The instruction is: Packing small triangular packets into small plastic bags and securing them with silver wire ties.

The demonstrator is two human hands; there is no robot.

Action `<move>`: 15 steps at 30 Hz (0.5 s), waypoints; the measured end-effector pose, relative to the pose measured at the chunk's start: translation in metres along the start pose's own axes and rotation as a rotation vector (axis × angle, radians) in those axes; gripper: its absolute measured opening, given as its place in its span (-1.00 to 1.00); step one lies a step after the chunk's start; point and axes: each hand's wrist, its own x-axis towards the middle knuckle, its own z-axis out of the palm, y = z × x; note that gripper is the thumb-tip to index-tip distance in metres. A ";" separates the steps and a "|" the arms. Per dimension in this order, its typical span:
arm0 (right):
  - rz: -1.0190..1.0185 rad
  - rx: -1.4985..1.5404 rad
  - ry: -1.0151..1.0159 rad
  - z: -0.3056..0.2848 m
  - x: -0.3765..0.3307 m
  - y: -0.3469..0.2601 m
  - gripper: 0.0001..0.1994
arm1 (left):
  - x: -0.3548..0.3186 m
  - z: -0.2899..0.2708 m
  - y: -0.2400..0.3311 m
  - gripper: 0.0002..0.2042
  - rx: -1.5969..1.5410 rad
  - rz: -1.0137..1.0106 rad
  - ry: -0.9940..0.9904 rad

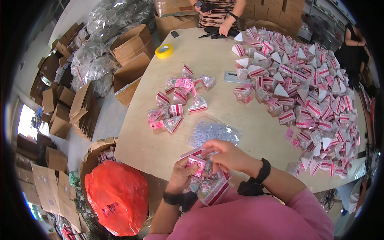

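Wedge-shaped packet (212, 191), clear-fronted with a pink-and-white striped edge, lies between the left hand (181, 175) and the right hand (227, 157), just below the right fingers and close against the person's pink top (256, 218).

The pale table (140, 136) spreads out beyond both hands. Far beyond and left of the left hand, silvery plastic bags (108, 24) are heaped on the floor side. A big pile of packets (300, 86) of the same kind covers the table to the right of the right hand and well beyond it. Directly ahead of the hands, across the table, stands a co-worker in a striped top (214, 18), one hand on a dark item. Open cartons (134, 44) stand beyond the table's left edge, far ahead of the left hand. Left of the left hand, a red plastic bag (117, 196) bulges from a carton.

A loose cluster of packets (179, 96) lies ahead of the left hand; nearer, just beyond the right hand, is a clear bag of pale shreds (214, 132).

The left hand is closed, its thumb pressed on a pink card against the packet. The right hand is arched with fingers bent inward over the packet; whether they pinch anything, I cannot tell. Both wrists wear black bands (263, 171).

Far ahead of the left hand sits a yellow tape roll (163, 51). Smallest is the pink card (196, 165), under the left thumb.
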 end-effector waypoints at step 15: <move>-0.184 -0.479 0.086 -0.006 -0.002 0.009 -0.64 | 0.007 -0.009 -0.003 -0.63 0.009 0.015 -0.004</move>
